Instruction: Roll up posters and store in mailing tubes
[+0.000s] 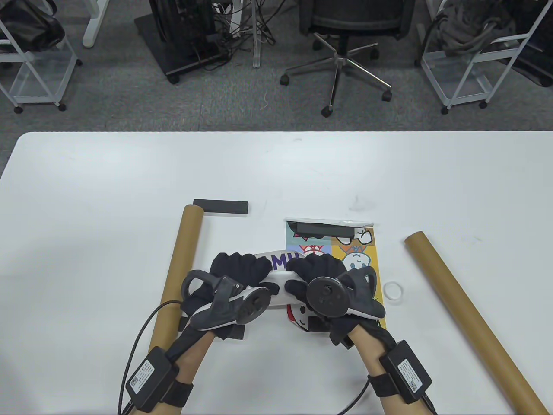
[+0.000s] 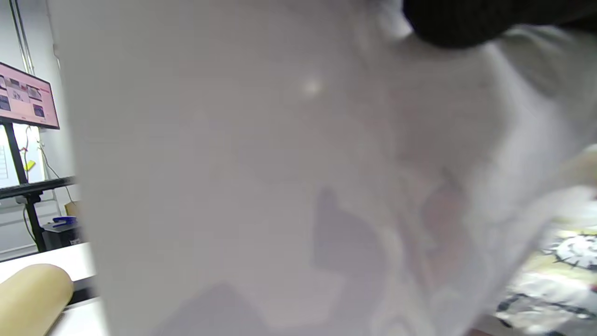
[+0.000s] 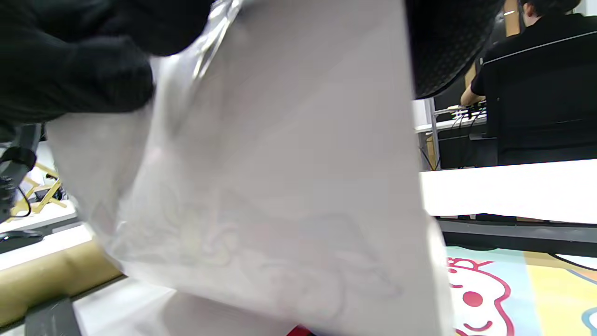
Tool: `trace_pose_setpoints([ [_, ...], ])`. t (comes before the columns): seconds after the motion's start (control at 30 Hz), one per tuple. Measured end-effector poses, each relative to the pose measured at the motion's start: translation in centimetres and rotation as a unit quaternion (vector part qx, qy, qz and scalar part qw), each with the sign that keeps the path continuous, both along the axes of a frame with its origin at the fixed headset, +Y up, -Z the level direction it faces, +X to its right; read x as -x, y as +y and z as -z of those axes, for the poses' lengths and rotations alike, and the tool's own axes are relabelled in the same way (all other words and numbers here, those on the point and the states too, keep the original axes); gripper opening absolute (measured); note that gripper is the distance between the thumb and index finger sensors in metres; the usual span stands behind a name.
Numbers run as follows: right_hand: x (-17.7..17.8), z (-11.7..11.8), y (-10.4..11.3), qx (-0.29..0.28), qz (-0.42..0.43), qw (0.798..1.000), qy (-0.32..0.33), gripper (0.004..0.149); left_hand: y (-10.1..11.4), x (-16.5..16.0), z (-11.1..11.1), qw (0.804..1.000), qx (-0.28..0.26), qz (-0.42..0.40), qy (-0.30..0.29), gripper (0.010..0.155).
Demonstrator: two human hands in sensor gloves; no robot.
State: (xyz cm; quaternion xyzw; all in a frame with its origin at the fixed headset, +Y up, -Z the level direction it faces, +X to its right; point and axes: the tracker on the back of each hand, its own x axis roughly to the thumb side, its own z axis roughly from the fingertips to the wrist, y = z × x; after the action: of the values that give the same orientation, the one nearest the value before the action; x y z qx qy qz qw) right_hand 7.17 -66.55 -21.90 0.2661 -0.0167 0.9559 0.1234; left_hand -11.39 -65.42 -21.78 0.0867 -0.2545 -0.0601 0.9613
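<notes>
We had both hands on the poster [image 1: 276,276] near the front edge of the table [image 1: 86,181], the left hand [image 1: 235,270] and the right hand [image 1: 317,270] curled side by side over a white roll of paper, fingers wrapped across its top and clamped on it. We judged this to be the rolling step, partly done: the near portion was wound up, while a colourful cartoon sheet [image 1: 358,255] lay flat beyond the right hand, its far edge pinned under a dark bar [image 1: 324,229]. Whether roll and flat sheet were one poster we could not tell. Both wrist views showed little but the white back of the paper. Two mailing tubes waited, the left tube [image 1: 177,268] just beside the left hand, the right tube [image 1: 466,311] well apart, with a white ring [image 1: 393,292] between. Next, we reckoned, came tightening the roll evenly, then steering it into a tube mouth.
</notes>
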Motion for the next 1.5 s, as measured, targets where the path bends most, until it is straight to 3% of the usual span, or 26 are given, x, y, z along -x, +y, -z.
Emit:
trace_pose_setpoints([
  [0.13,0.6,-0.3,0.1,-0.035,-0.033,0.999,-0.013,0.048,-0.2,-0.4,-0.1,1.0,0.0,0.024,-0.005,0.037],
  [0.23,0.7,-0.3,-0.1,-0.032,-0.033,0.999,-0.008,0.041,-0.5,-0.6,-0.3,0.999,-0.006,0.047,-0.004,0.029],
  [0.5,0.6,-0.3,-0.8,-0.024,-0.046,0.998,-0.02,0.04,-0.7,-0.6,-0.5,0.998,-0.004,0.055,-0.002,0.041],
  [0.7,0.7,-0.4,-0.7,-0.036,-0.05,0.998,-0.03,0.042,-0.8,-0.5,-0.5,1.0,0.011,0.017,0.003,0.056],
  [0.87,0.7,-0.2,-1.1,-0.045,-0.056,0.997,-0.033,0.046,-0.9,-0.2,-0.4,1.0,-0.008,-0.018,-0.01,0.058],
  [0.97,0.6,-0.3,-1.1,-0.072,-0.054,0.995,-0.035,0.057,-0.8,0.1,-0.5,0.998,-0.042,-0.032,-0.017,0.058],
  [1.13,0.6,-0.5,-0.8,-0.086,-0.051,0.994,-0.037,0.053,-0.8,0.0,-0.4,0.999,-0.038,-0.021,-0.01,0.049],
  [1.23,0.8,-0.4,-0.9,-0.076,-0.063,0.994,-0.035,0.049,-1.1,-0.1,-0.3,1.0,-0.024,-0.01,-0.007,0.048],
  [1.4,0.8,-0.2,-1.1,-0.01,-0.063,0.997,-0.031,0.047,-1.4,-0.2,0.1,1.0,0.002,0.013,0.01,0.053],
  [1.5,0.8,-0.1,-1.0,-0.001,-0.08,0.996,-0.034,0.055,-1.8,-0.4,0.2,0.999,-0.01,0.035,0.016,0.046],
])
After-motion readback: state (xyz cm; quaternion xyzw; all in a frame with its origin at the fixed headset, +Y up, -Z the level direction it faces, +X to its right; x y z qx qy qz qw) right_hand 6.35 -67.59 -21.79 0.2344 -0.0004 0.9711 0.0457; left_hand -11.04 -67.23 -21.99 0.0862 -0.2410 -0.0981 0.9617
